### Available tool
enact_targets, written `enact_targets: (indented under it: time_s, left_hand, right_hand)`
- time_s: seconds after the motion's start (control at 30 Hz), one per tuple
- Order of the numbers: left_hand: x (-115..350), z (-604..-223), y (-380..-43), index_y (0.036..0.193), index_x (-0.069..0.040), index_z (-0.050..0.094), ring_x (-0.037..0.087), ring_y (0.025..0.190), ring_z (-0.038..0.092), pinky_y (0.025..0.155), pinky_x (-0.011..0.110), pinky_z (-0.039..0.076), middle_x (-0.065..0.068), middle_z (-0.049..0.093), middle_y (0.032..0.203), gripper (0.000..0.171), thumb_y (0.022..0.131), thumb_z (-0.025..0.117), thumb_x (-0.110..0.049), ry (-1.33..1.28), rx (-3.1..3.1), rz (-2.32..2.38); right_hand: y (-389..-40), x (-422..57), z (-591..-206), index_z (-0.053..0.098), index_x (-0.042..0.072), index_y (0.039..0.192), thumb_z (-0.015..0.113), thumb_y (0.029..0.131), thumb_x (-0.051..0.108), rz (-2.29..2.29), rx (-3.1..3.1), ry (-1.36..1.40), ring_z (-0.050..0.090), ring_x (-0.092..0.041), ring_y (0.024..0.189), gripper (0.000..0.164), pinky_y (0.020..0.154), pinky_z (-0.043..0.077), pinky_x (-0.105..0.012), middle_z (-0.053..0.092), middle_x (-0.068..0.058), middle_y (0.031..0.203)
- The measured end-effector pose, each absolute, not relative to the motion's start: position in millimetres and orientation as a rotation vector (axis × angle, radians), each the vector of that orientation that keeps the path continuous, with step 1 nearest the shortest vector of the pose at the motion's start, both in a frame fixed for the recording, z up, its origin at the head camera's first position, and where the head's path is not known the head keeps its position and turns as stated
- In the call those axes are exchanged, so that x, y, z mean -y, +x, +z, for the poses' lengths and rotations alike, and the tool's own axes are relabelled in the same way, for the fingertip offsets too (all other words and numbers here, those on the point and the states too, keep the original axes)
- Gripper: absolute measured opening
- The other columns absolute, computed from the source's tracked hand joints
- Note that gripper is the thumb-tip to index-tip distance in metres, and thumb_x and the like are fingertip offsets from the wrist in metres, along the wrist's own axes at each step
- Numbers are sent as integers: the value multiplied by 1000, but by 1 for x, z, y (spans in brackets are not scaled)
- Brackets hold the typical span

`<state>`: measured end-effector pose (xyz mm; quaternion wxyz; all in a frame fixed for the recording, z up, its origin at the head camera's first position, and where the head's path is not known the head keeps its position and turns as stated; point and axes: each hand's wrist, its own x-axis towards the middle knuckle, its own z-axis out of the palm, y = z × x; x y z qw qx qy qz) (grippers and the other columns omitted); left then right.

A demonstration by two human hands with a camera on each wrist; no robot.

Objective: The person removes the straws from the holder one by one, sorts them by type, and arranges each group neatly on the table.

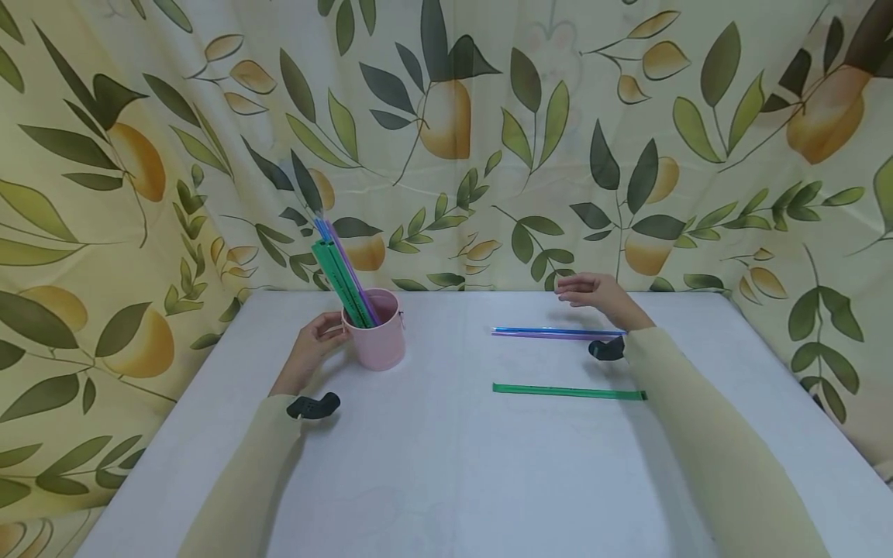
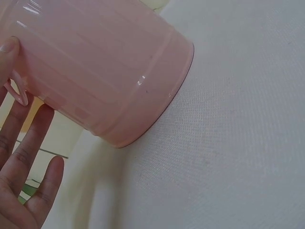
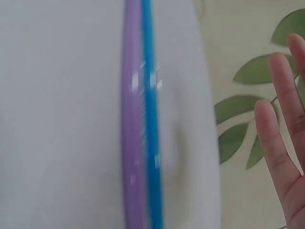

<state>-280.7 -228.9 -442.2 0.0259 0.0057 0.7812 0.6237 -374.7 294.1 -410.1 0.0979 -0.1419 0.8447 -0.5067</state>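
My left hand (image 1: 315,346) holds a pink cup (image 1: 381,345) at its left side. In the left wrist view the thumb (image 2: 7,59) lies on the cup's wall by a small loop (image 2: 18,88), with the other fingers spread beneath. Green straws (image 1: 342,280) and thinner purple and blue straws (image 1: 359,277) lean to the left out of the cup. My right hand (image 1: 598,298) hovers near the table's far edge with fingers extended, holding nothing. Just nearer than it, a blue straw (image 1: 551,331) and a purple straw (image 3: 133,119) lie side by side on the table.
A green straw-like piece (image 1: 568,391) lies on the white table (image 1: 418,465), nearer than the blue and purple pair. Behind the table's far edge hangs a curtain (image 1: 460,194) printed with leaves and fruit. Dark bands (image 1: 314,406) sit at both wrists.
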Motion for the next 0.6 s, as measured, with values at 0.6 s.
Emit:
enact_targets:
  time_s: [0.6]
  left_hand:
    - [229,-441,-281,135,-4,42,28,129,46,95,20,50,13,44,142,57,86,68,-19,47,-2387,1946]
  right_hand:
    - [-365,-220,-356,57,-1,121,66,88,17,-1761,-2367,-665,65,-3,92,38,82,53,-15,69,13,100]
